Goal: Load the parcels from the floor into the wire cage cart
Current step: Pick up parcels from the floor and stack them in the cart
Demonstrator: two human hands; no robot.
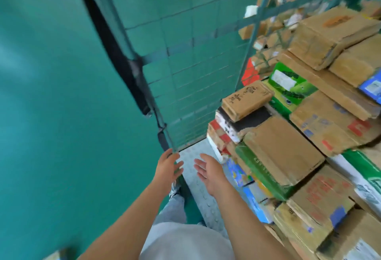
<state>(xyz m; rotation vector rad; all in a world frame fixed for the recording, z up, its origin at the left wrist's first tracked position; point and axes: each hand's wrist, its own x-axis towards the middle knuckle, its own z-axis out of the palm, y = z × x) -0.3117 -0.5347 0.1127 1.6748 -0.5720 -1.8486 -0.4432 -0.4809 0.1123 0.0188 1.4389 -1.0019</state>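
A green floor fills the left side. The wire cage cart stands ahead, its mesh side panel upright, with a black strap hanging down its frame. Inside, stacked parcels fill the right part of the cart, mostly brown cardboard with some green and blue boxes; a small brown box sits on top of the near stack. The cart's grey studded base shows bare beside them. The left hand touches the panel's lower edge, fingers spread. The right hand hovers just beside it, fingers straight, holding nothing.
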